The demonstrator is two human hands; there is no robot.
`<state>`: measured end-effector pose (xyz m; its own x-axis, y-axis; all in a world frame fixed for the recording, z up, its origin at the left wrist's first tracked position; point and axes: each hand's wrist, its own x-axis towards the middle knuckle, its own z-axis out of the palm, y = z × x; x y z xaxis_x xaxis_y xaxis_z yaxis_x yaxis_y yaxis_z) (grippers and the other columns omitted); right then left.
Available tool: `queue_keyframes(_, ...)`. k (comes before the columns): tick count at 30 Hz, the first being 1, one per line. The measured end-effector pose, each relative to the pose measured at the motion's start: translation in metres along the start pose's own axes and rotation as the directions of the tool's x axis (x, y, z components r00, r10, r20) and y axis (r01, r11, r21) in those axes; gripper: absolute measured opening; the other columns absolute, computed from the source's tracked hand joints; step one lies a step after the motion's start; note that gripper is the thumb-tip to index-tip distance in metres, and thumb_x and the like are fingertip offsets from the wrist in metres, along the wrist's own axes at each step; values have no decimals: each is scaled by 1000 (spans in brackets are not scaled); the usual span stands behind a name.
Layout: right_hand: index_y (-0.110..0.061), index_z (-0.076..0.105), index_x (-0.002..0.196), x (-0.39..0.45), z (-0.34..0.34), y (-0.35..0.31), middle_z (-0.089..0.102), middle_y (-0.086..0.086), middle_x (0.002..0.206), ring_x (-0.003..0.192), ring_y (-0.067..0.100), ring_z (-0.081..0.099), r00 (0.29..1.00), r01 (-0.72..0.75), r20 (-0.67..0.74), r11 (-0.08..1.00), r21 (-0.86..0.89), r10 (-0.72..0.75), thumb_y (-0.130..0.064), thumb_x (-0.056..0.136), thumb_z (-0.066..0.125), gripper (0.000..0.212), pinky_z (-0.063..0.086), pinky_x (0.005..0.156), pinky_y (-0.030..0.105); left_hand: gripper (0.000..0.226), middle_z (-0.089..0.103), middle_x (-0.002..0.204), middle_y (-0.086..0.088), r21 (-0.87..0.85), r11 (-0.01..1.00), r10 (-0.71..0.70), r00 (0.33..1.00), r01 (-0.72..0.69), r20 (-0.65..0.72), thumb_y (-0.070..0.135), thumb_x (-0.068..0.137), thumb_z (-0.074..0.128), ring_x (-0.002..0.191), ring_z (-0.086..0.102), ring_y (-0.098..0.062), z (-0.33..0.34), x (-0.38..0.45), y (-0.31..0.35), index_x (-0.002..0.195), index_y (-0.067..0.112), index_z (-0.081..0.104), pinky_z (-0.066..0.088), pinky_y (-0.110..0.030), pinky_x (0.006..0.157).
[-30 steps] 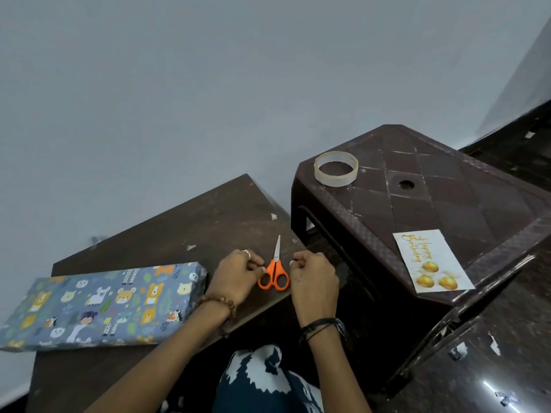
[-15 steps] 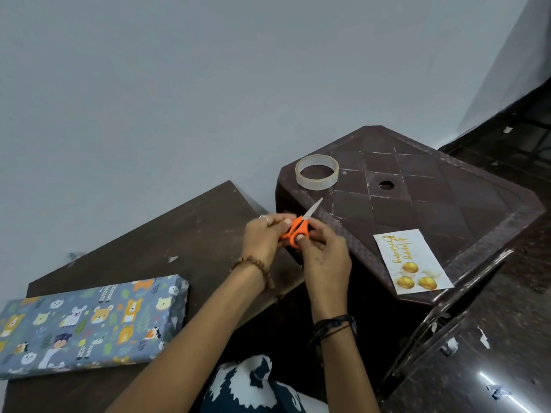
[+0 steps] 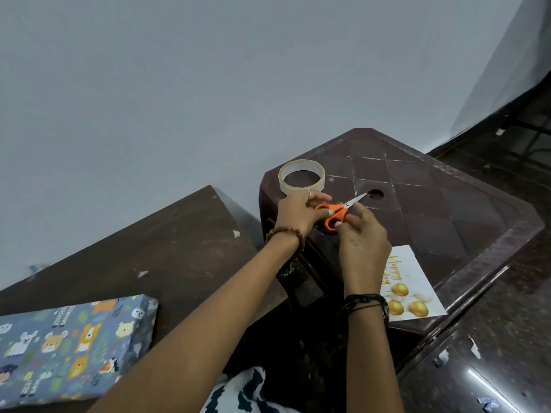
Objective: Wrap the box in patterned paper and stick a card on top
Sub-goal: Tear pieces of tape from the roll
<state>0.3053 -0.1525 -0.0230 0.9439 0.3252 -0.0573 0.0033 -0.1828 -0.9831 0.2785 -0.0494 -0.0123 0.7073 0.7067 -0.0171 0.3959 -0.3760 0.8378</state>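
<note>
The box [image 3: 68, 347], wrapped in blue paper with cartoon animals, lies at the lower left on a low wooden table [image 3: 179, 248]. A white birthday card [image 3: 414, 281] with gold balloons lies on the brown plastic stool [image 3: 432, 210], partly hidden by my right wrist. Over the stool's near corner both hands hold orange-handled scissors [image 3: 337, 211], blades shut and pointing right toward the stool's centre hole. My left hand [image 3: 298, 213] grips the upper handle. My right hand [image 3: 362, 236] pinches the lower loop. A roll of clear tape [image 3: 301, 177] sits just behind my left hand.
A plain grey wall rises behind the table and stool. Dark glossy floor [image 3: 492, 368] with small paper scraps lies to the right. Patterned clothing on my lap [image 3: 238, 391] shows at the bottom edge.
Both hands lifted the scissors off the wooden table and carried them up and right over the stool, close to the tape roll. The view shifted right.
</note>
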Motion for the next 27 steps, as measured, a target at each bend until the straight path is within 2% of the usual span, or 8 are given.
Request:
queue_keyframes(3, -15, 58, 126, -12, 3, -6, 64, 6, 119, 108, 15, 60, 999, 36, -29, 999, 2, -36, -4, 88, 59, 40, 36, 78, 7, 33, 65, 112, 4, 55, 997, 51, 998, -49, -24, 15, 82, 70, 98, 55, -7, -12, -20, -4, 115, 15, 65, 42, -9, 84)
queue_keyframes(5, -16, 61, 120, -26, 9, -14, 64, 3, 115, 104, 13, 61, 996, 85, -20, 996, 27, -84, -3, 87, 59, 35, 43, 89, 16, 28, 66, 113, 2, 42, 997, 71, 995, -69, -65, 14, 84, 66, 97, 55, -4, -29, -45, -6, 113, 15, 66, 41, -6, 83)
queue_keyframes(8, -15, 63, 113, -64, 29, -26, 64, 0, 109, 99, 8, 60, 979, 127, 144, 987, 101, -141, -1, 86, 59, 30, 45, 86, 9, 22, 68, 104, 2, -32, 995, 86, 982, -93, -169, 5, 87, 60, 86, 58, 6, -60, -96, -11, 107, 11, 68, 41, -1, 78)
queue_keyframes(11, -18, 65, 108, -118, 53, -29, 67, 1, 106, 99, 11, 63, 930, 159, 312, 978, 135, -194, 1, 85, 56, 30, 49, 89, 21, 22, 68, 96, 7, -72, 995, 41, 948, -67, -314, 1, 88, 57, 85, 61, 7, -89, -148, -29, 100, 14, 69, 43, -4, 78)
queue_keyframes(15, -17, 65, 107, -186, 82, -27, 67, -1, 103, 94, 6, 62, 844, 164, 479, 967, 196, -240, 1, 86, 54, 30, 44, 82, 9, 30, 66, 98, 8, -22, 1000, 0, 869, -12, -494, -6, 86, 53, 89, 58, 7, -126, -209, -59, 99, 18, 66, 43, -8, 82)
queue_keyframes(19, -15, 59, 119, -222, 105, -9, 61, 2, 114, 108, 17, 56, 749, 263, 620, 964, 46, -233, -9, 84, 61, 35, 42, 85, 21, 32, 58, 123, 1, 193, 971, 13, 769, 144, -639, 1, 87, 56, 121, 47, -13, -164, -260, -102, 115, 15, 62, 31, -19, 101)
queue_keyframes(23, -21, 40, 139, -227, 112, 11, 39, 1, 143, 134, 19, 31, 612, 337, 781, 934, -120, -121, -28, 76, 75, 72, 35, 102, 31, 41, 33, 150, -2, 224, 912, -182, 831, 342, -526, 23, 90, 60, 144, 11, -18, -190, -287, -143, 130, 23, 52, 15, -36, 114)
queue_keyframes(27, -32, 33, 143, -219, 107, 19, 38, 2, 144, 132, 23, 32, 575, 550, 802, 801, -235, -159, -32, 86, 65, 65, 38, 100, 36, 52, 23, 154, -1, 234, 923, -189, 890, 305, -415, 26, 87, 63, 145, 7, -18, -181, -293, -152, 136, 26, 45, 16, -40, 116)
